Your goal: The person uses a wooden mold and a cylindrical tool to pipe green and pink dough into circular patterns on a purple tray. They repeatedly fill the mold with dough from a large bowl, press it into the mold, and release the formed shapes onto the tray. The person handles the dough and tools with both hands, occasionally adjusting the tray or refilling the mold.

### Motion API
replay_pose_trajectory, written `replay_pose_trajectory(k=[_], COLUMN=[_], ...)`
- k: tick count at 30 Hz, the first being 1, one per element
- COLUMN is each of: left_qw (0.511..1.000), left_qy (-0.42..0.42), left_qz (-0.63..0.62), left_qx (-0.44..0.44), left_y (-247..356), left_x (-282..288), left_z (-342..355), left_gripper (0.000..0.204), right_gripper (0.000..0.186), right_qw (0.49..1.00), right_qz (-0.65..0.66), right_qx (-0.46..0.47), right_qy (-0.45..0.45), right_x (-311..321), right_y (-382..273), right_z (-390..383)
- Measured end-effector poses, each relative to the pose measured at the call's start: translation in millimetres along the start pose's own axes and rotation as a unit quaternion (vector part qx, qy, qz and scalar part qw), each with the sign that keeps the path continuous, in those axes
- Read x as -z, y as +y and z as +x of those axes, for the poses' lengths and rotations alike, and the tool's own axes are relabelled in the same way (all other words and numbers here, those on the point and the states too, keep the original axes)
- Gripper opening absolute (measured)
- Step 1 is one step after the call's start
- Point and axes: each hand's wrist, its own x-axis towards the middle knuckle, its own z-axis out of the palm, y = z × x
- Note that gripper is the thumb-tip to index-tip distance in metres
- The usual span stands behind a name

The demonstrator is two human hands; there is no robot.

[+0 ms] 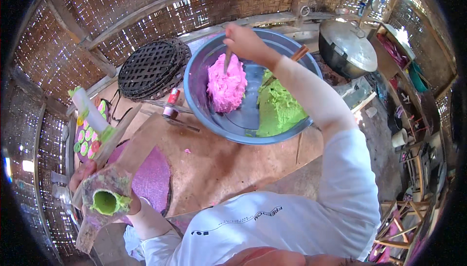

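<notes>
My left hand [134, 204] grips a wooden press [138, 144] with crossed bars. Its round opening faces up and is lined with green dough, and part of my hand is hidden behind it. A white tube [90, 110] smeared with green stands at the press's far end. Over the blue basin [221, 137], my right hand [245, 44] is closed round a thin spatula-like stick [227, 60], its lower end sunk in a lump of pink dough [226, 88]. Right of it lies green dough [279, 108], with a wooden handle [299, 53] leaning above it, partly behind my forearm.
Black lattice trays [153, 66] are stacked left of the basin, near a small red-and-dark bottle [172, 103]. A purple round mat [151, 181] lies beneath the press. Pink-and-green pieces [87, 137] sit at far left. A large lidded pot [348, 47] stands at back right.
</notes>
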Motion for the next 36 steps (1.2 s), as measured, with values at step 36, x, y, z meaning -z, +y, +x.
replay_pose_trajectory(k=[36], left_qw=[0.99], left_qy=[-0.037], left_qz=[0.077], left_qx=[0.112], left_y=[-33.8], left_x=[15.8], left_z=[-48.6], left_gripper=[0.042], right_gripper=[0.008], right_qw=[0.698], right_qz=[-0.453], right_qx=[0.27], right_qy=[-0.484], right_x=[6.4], right_y=[-19.7], right_z=[-91.9])
